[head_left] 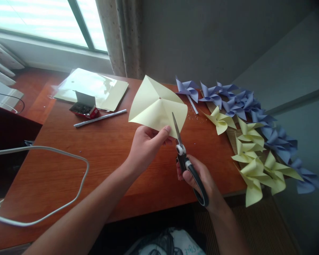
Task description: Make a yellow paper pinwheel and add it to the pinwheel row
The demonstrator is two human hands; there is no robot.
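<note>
My left hand point(151, 141) pinches the near edge of a creased yellow paper square point(151, 102), thumb on top, and holds it above the desk. Its folds meet at a small hole or notch near the middle. In my right hand point(198, 173) is a pair of scissors point(179, 141) with black and white handles, fingers wrapped in the loops. The blades point away from me and lie at the paper's right part, close to the left thumb. Whether the blades are cutting into the sheet I cannot tell.
Blue pinwheels point(234, 101) and yellow pinwheels point(251, 152) crowd the right side. A paper stack point(114, 94), a small red box point(83, 109) of dark bits and a rolled paper stick point(101, 118) lie at back left. A white cable point(86, 166) loops across the desk point(108, 152).
</note>
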